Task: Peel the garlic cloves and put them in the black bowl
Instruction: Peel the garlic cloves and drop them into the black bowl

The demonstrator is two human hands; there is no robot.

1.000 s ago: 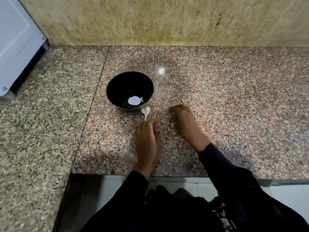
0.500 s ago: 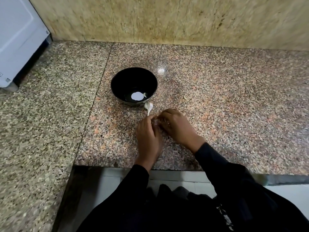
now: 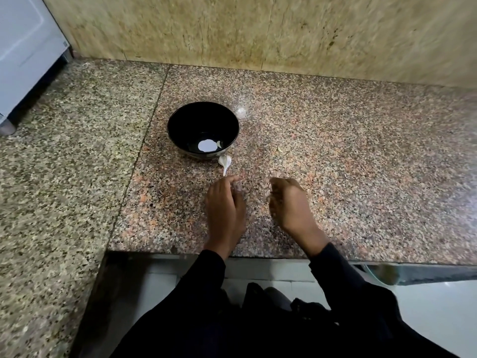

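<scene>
The black bowl [image 3: 180, 120] stands on the granite counter with one peeled garlic clove [image 3: 219, 144] lying inside near its right wall. A white garlic piece with a stem [image 3: 225, 162] lies on the counter against the bowl's front right. Just below it, my left hand [image 3: 224, 208] pinches a small pale garlic clove [image 3: 237, 187] at its fingertips. To the right and apart from it is my right hand [image 3: 290, 202]. Its fingers are curled and its fingertips pinch together on what looks like a scrap of garlic skin, mostly hidden.
A loose bit of garlic skin [image 3: 280, 149] lies on the counter right of the bowl. A white appliance [image 3: 23, 55] stands at the far left against the tiled wall [image 3: 258, 32]. The counter's front edge [image 3: 258, 255] runs just below my wrists.
My hands were joined at the clove half a second ago. The right hand has since pulled away to the right, while the left stays holding the clove.
</scene>
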